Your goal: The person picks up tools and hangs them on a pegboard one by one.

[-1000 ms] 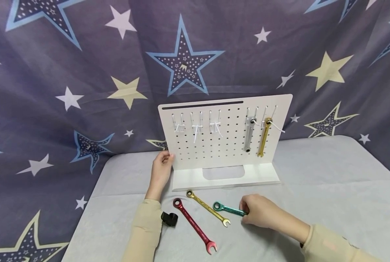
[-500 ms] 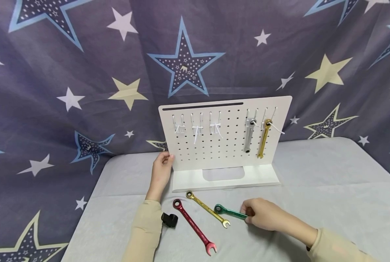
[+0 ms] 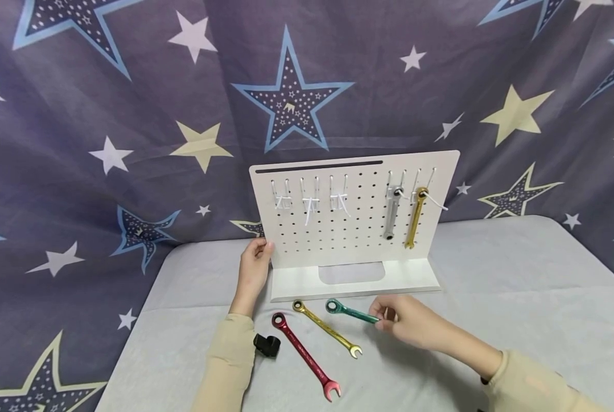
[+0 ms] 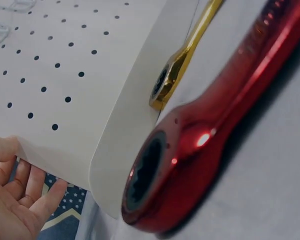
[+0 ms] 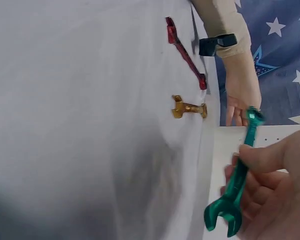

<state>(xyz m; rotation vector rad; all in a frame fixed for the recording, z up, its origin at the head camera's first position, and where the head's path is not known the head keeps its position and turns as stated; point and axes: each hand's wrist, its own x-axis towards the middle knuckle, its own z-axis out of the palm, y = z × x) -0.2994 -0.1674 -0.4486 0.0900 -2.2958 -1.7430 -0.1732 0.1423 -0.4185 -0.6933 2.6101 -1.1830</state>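
Observation:
My right hand [image 3: 415,321] pinches a green ratchet wrench [image 3: 352,312] between thumb and fingers, ring end pointing left. In the right wrist view, the open-end jaw of this wrench sticks out below the hand. My left hand [image 3: 253,268] grips the left edge of a white pegboard [image 3: 314,239], with the thumb at the front face; the left wrist view shows the other fingers curled at the edge. A red ratchet wrench [image 3: 307,357] and a yellow one [image 3: 327,327] lie on the table before the board.
On the board's right hooks hang a silver wrench [image 3: 392,214] and a gold wrench [image 3: 415,218]. Three white hooks [image 3: 311,203] on the left hold nothing. A black wrist mount [image 3: 267,345] sits beside the left sleeve. A starry curtain [image 3: 147,86] hangs behind the table.
The green wrench, in my right hand, has come up off its place and moved slightly left and towards the board. My left hand has stayed at the board's edge.

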